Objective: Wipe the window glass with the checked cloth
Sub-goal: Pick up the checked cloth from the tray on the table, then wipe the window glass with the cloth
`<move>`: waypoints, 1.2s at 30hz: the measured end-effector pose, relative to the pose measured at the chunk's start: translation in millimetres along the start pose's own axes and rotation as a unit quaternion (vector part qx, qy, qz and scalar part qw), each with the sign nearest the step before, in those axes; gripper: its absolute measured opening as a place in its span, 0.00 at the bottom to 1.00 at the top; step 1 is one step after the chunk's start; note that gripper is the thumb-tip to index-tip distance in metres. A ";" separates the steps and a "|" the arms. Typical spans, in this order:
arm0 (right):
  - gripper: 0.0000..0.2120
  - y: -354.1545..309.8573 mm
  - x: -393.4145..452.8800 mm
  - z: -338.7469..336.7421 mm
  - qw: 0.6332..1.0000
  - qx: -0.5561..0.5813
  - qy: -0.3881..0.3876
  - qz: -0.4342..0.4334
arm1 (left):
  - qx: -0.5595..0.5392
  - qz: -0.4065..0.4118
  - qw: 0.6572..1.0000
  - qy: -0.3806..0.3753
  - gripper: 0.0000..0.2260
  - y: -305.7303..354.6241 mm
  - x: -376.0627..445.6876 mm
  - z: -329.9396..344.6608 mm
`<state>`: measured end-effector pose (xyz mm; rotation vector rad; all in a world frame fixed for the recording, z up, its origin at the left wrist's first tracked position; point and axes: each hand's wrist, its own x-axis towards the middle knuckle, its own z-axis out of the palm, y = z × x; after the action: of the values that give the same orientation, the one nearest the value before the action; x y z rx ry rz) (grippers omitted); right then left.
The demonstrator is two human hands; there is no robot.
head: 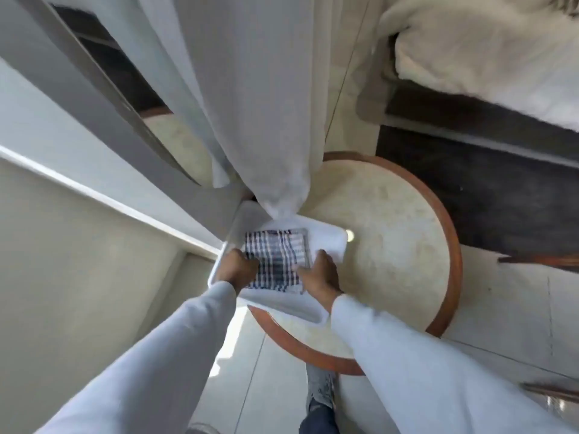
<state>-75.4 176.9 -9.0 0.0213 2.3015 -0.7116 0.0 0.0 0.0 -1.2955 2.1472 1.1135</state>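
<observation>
A bedroom, likely in a home or hotel: a bed (488, 42) with white bedding stands beyond a round table (391, 233) (wood-rimmed, pale top), and a long white curtain (250, 104) hangs down to the table's left edge.

I see the checked cloth (275, 261) in the tray (326, 245) on the round table (391, 220), curtain (250, 104) behind, bed (485, 57) right.

A round worktop (391, 233) with a brown rim stands on the pale floor (501, 308). A white tray (329, 242) sits on its left edge. A checked cloth (275, 261) lies in the tray.
</observation>
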 end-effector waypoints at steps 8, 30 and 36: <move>0.11 -36.1 9.9 37.6 0.999 0.054 0.000 0.007 | -0.083 -0.009 0.996 -0.038 0.11 -3.1 17.1 -1.4; 0.17 -466.5 -492.4 -90.5 0.854 0.147 -0.248 -0.433 | -0.254 0.144 0.949 0.119 0.06 -31.0 -460.3 -555.5; 0.16 -593.6 -663.6 -95.5 0.657 0.223 -0.579 -0.428 | -0.327 0.278 0.840 0.332 0.17 -92.0 -646.5 -680.0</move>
<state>231.3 -157.5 763.0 -1.0443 0.7346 -1.2331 443.1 -205.4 806.4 -1.5326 2.9203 2.0035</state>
